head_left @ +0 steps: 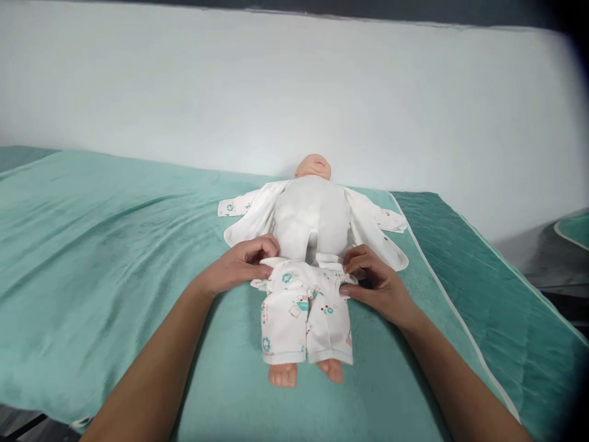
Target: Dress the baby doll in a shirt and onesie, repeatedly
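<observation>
A baby doll [313, 215] lies on its back, its head toward the wall and its bare feet toward me. White printed pants [288, 313] cover its legs, with the waistband bunched around the hips. My left hand [243, 261] pinches the waistband at its left side. On the opposite side, my right hand [375, 282] grips the waistband between thumb and fingers. Above them the soft white torso is bare, and a white printed shirt [380, 239] is spread open to both sides with the doll's arms in its sleeves.
A light green blanket [115, 276] with some wrinkles covers the surface under the doll. To the right lies a darker green quilted cover [488, 270]. A white wall [294, 92] rises directly behind the doll's head.
</observation>
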Tool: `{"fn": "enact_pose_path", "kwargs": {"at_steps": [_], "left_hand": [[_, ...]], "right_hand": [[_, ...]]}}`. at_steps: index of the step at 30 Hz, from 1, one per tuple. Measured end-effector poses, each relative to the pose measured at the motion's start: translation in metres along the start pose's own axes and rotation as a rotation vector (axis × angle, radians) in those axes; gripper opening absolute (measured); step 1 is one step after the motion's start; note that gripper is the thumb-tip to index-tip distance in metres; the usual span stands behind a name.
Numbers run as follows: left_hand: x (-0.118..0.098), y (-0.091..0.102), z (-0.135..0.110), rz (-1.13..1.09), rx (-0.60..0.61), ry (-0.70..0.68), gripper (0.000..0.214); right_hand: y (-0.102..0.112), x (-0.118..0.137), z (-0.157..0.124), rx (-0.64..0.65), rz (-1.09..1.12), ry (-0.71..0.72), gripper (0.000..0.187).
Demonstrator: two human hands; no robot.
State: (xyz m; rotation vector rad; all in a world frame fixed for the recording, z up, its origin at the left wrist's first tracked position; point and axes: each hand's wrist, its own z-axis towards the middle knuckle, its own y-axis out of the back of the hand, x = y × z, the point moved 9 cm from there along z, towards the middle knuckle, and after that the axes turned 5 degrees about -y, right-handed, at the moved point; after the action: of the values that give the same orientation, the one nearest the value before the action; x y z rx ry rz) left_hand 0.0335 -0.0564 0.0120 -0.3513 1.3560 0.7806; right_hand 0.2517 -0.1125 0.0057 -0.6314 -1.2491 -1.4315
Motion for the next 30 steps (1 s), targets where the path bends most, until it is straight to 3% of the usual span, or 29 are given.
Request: {"fn": "enact_pose_path", "kwargs": {"at_steps": [6,11,17,20,24,30], "left_hand": [[0.010,0.014,-0.004,-0.195,-0.252,-0.051,0.016],[0.021,0.033,-0.006,-0.201,-0.493,-0.038,0.021],[0.027,0.034,-0.004,-0.116,-0.519,0.037,0.025],[0.027,0.034,-0.003,-0.108,-0.513,0.046,0.026],[0.028,0.033,-0.002,-0.129,-0.508,0.060,0.027],[0.033,0.038,-0.004,-0.171,-0.562,0.093,0.028]], "right_hand": [[-0.004,-0.002,0.001,0.043,-0.039,-0.026,0.020],[-0.005,-0.005,0.002,0.046,-0.042,-0.097,0.023],[-0.008,0.000,0.003,0.049,-0.034,-0.058,0.024],[-0.003,-0.004,0.005,-0.056,-0.028,-0.059,0.026],[0.014,-0.013,0.010,-0.306,-0.122,-0.098,0.023],[0.043,-0.011,0.046,-0.603,-0.110,-0.093,0.024]]}}
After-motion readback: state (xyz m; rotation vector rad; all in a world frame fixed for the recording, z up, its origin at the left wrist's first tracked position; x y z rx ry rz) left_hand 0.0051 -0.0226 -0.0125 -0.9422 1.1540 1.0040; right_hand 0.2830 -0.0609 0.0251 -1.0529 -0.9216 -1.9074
